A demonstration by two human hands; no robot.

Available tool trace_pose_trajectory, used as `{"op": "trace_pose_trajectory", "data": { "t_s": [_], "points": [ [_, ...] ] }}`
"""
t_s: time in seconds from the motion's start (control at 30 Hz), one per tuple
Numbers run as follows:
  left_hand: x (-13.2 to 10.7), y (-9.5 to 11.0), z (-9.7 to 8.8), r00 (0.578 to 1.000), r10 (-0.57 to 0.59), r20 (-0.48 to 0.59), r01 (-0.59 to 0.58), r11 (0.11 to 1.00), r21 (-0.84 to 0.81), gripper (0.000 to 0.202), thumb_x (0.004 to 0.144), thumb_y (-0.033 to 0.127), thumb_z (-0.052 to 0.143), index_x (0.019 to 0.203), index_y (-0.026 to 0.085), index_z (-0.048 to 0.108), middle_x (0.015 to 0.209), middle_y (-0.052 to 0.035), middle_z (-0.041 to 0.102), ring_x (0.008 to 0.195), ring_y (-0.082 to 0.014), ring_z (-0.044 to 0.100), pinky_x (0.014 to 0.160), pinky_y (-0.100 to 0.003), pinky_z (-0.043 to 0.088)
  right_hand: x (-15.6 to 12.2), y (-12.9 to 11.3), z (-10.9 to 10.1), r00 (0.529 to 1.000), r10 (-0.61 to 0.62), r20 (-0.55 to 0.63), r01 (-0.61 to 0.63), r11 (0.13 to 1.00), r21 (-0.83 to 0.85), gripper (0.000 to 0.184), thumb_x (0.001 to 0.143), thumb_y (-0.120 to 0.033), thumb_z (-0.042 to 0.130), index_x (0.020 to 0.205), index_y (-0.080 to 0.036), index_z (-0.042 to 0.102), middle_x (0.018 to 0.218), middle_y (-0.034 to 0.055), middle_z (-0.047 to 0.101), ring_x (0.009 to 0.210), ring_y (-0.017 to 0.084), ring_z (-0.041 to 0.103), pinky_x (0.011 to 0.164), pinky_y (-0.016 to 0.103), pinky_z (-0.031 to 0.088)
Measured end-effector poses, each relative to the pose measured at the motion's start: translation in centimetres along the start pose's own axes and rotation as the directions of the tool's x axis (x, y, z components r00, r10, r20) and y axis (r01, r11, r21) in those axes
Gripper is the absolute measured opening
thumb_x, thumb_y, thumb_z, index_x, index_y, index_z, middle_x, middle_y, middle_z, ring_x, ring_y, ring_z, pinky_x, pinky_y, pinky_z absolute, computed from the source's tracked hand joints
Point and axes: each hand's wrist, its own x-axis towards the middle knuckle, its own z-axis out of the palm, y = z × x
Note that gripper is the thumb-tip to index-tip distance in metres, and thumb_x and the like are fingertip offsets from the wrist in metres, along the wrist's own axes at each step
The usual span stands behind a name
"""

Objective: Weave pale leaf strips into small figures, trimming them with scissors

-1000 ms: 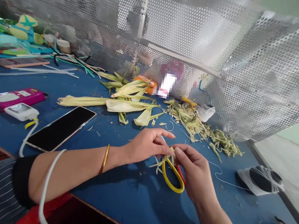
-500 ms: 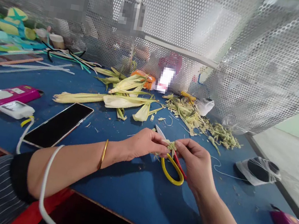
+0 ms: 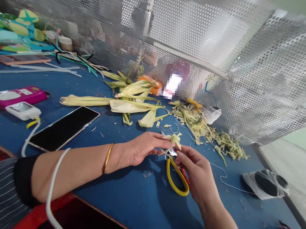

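Observation:
My left hand [image 3: 147,148] pinches a small knotted piece of corn husk [image 3: 175,139], its pale ends sticking up above the fingertips. Close against it, my right hand [image 3: 197,171] has thumb and forefinger pressed together at the lower right side of the same piece; what exactly lies between those fingertips is partly hidden. Below both hands are scissors [image 3: 176,178] with one yellow and one red handle, the red one mostly covered by my right hand. Beyond the hands lie long corn husks [image 3: 130,106] and a heap of husk scraps [image 3: 194,123].
A black phone [image 3: 64,128] and a magenta device [image 3: 18,96] lie on the left. A thread spool [image 3: 265,184] sits at the right edge, its thread running toward my right hand. A perforated metal screen [image 3: 191,30] stands behind the blue table [image 3: 126,200].
The husk piece has been raised and turned, so its pale ends now show above my fingers. My right fingertips have shifted slightly lower. The whole view has swung a little left.

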Motion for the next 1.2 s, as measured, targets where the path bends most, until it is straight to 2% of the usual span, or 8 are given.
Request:
{"op": "trace_pose_trajectory", "data": {
  "t_s": [0.17,0.3,0.47,0.67,0.8,0.93,1.03,1.2],
  "points": [
    [0.1,-0.6,0.1,0.999,-0.028,0.036,0.028,1.000,-0.002,0.032,0.054,0.029,0.088,0.081,0.016,0.077,0.097,-0.0062,0.070,0.094,-0.0172,0.058,0.086,-0.031,0.040,-0.3,0.4,1.1,0.995,0.003,0.096,-0.005,1.000,0.026,0.033,0.067,-0.044,0.081,0.084,-0.016,0.074,0.055,-0.0032,0.053,0.053,0.009,0.041,0.054,0.024,0.032],
    [0.2,-0.8,0.0,0.998,-0.040,0.038,0.041,0.999,-0.004,0.033,0.053,0.031,0.089,0.081,0.017,0.077,0.098,-0.0064,0.070,0.095,-0.0180,0.058,0.087,-0.032,0.041,-0.3,0.5,1.6,0.996,0.025,0.082,-0.026,0.999,0.022,0.032,0.065,-0.045,0.081,0.077,-0.016,0.072,0.050,-0.0048,0.047,0.049,0.007,0.032,0.051,0.025,0.023],
    [0.1,-0.4,-0.1,0.997,0.001,0.082,-0.003,1.000,0.016,0.036,0.058,0.041,0.087,0.083,0.017,0.075,0.092,-0.0060,0.069,0.092,-0.0177,0.057,0.086,-0.032,0.040,-0.3,0.5,1.7,0.997,0.050,0.056,-0.051,0.999,0.001,0.034,0.065,-0.047,0.081,0.068,-0.016,0.067,0.049,-0.0049,0.046,0.048,0.008,0.033,0.051,0.026,0.023],
    [0.0,-0.2,0.3,0.987,0.146,-0.068,-0.139,0.985,0.105,0.028,0.054,0.033,0.087,0.071,0.016,0.072,0.076,-0.0011,0.066,0.077,-0.0138,0.053,0.080,-0.031,0.039,-0.2,0.6,1.4,0.999,-0.001,0.054,0.008,0.992,-0.124,0.035,0.066,-0.048,0.080,0.067,-0.016,0.065,0.048,-0.0052,0.045,0.050,0.009,0.034,0.052,0.025,0.025],
    [0.2,-0.2,0.4,0.978,0.192,-0.087,-0.184,0.978,0.096,0.025,0.054,0.031,0.086,0.069,0.017,0.073,0.074,-0.0010,0.066,0.076,-0.0140,0.054,0.079,-0.031,0.040,-0.3,0.6,1.4,0.998,-0.011,0.066,0.021,0.990,-0.142,0.037,0.069,-0.051,0.077,0.071,-0.016,0.068,0.050,-0.0044,0.046,0.051,0.009,0.036,0.052,0.025,0.028],
    [0.3,-0.2,0.1,0.979,0.145,-0.142,-0.138,0.989,0.061,0.021,0.056,0.027,0.085,0.070,0.017,0.073,0.075,-0.0008,0.067,0.076,-0.0135,0.056,0.078,-0.031,0.040,-0.4,0.6,1.2,0.997,-0.020,0.068,0.029,0.991,-0.133,0.039,0.073,-0.053,0.075,0.082,-0.015,0.072,0.052,-0.0035,0.049,0.052,0.010,0.039,0.052,0.024,0.030],
    [0.3,0.1,0.0,0.983,0.106,-0.153,-0.104,0.994,0.023,0.020,0.058,0.025,0.085,0.071,0.017,0.073,0.078,-0.0016,0.068,0.079,-0.0141,0.058,0.079,-0.031,0.041,-0.3,0.6,0.8,0.999,-0.033,-0.005,0.032,0.991,-0.127,0.048,0.076,-0.060,0.069,0.093,-0.016,0.073,0.054,-0.0024,0.051,0.053,0.011,0.042,0.051,0.024,0.030],
    [0.3,0.3,-0.1,0.989,0.060,-0.133,-0.063,0.998,-0.019,0.021,0.058,0.026,0.085,0.072,0.017,0.074,0.080,-0.0034,0.069,0.082,-0.0156,0.060,0.081,-0.031,0.043,0.1,0.4,0.1,0.993,-0.049,-0.103,0.037,0.993,-0.116,0.047,0.071,-0.060,0.073,0.090,-0.017,0.074,0.053,-0.0027,0.049,0.050,0.011,0.038,0.047,0.025,0.025]
  ]
}}
